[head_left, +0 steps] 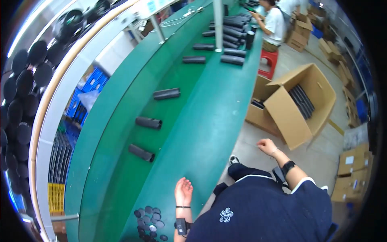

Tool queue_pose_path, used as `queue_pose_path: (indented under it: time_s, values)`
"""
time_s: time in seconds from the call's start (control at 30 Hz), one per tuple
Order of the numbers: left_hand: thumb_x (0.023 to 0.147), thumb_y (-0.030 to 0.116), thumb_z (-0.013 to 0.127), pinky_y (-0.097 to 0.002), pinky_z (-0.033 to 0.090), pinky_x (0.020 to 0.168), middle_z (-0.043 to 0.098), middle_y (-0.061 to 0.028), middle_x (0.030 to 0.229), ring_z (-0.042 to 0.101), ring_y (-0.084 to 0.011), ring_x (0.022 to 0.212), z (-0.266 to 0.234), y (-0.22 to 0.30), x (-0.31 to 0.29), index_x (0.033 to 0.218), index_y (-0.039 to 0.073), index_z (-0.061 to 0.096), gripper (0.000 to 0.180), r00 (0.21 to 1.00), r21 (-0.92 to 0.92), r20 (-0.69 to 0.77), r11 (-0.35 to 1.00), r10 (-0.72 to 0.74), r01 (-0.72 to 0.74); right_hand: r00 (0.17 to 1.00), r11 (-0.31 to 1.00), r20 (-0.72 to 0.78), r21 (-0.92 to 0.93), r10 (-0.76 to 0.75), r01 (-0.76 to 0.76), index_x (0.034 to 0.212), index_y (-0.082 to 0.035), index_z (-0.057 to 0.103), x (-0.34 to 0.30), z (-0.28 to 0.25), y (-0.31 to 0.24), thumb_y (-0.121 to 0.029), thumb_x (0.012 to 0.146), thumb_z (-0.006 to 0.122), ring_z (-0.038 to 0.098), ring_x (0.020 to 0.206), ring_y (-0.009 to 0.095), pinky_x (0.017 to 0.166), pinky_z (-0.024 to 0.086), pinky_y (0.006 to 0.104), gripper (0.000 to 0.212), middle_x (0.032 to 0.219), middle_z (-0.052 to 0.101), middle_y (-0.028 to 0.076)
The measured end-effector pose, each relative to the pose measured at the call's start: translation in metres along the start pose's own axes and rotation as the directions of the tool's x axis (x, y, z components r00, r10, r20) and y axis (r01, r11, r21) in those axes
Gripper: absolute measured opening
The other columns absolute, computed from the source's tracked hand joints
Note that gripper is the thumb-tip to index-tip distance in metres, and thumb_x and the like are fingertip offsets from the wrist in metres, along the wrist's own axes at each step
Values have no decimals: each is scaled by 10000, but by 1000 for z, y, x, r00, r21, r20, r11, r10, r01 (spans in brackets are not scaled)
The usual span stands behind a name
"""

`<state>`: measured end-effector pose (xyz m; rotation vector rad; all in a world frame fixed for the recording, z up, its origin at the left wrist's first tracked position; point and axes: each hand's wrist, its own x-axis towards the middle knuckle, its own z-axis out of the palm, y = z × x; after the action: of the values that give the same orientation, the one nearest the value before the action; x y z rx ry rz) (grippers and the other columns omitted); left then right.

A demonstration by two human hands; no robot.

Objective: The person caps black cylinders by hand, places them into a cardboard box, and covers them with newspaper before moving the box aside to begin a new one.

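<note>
My left hand (184, 191) rests palm up above the green worktop, fingers loosely bent and apart from the palm, with nothing in it. Beside it on the lower left lies a cluster of small black discs (147, 221). My right hand (266, 146) hangs over the floor in front of a large open cardboard box (288, 119); its fingers are curled in and no object shows in them. Farther off on the green belt (117, 181) lie black tubes, the nearest (141, 153) ahead and left of my left hand, another (148, 122) just beyond it.
Several more black tubes (232, 59) lie at the far end, past a white post (218, 28). A person (274, 25) sits there on a red stool (269, 62). Black pieces (301, 101) fill part of the box. Cartons (352, 173) stand at the right, blue crates (86, 94) at the left.
</note>
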<state>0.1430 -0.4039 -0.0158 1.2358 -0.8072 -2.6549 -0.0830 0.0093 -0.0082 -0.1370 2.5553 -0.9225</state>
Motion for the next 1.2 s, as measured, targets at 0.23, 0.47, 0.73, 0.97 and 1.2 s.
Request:
queue_pose_path:
  time_s: [0.23,0.47,0.73,0.97,1.2]
  values:
    - [894,161,560,-312,482,693,613,-73,905,583,-185,816,146,-65,13,1062,64,571,194,971,128,197,985,-138,114,973,990,186,-62,140,-131,1059,-35,644,-87,-89,130,-190,790,678,640,780,208,729,511,318,312,843,681,118]
    - [894,145,574,-276,492,689,620,-56,870,592,-159,798,323,-217,-1,1026,54,590,161,823,450,383,863,-420,232,987,977,58,145,151,-158,1128,-35,608,-121,-164,231,-160,789,690,634,849,225,763,511,345,370,922,670,140]
    - [916,143,519,-259,462,736,610,-37,914,580,-125,852,458,-328,-25,1076,61,552,183,575,727,486,670,-658,153,998,998,-31,37,50,-49,1164,-38,584,-97,-258,255,-165,810,661,641,801,291,728,506,355,383,873,660,176]
    - [934,125,516,-225,481,751,604,-16,914,580,-88,830,528,-403,21,1085,71,556,165,469,811,436,561,-768,167,962,988,252,90,102,-128,1203,-42,566,-81,-321,261,-192,828,639,651,869,296,775,507,361,410,940,675,181]
    - [937,124,506,-232,486,792,579,-29,959,573,-108,908,557,-466,23,1093,61,536,171,383,875,348,443,-856,194,978,968,188,214,92,-132,1191,-33,562,-65,-423,335,-194,850,629,659,806,190,743,514,312,383,870,686,139]
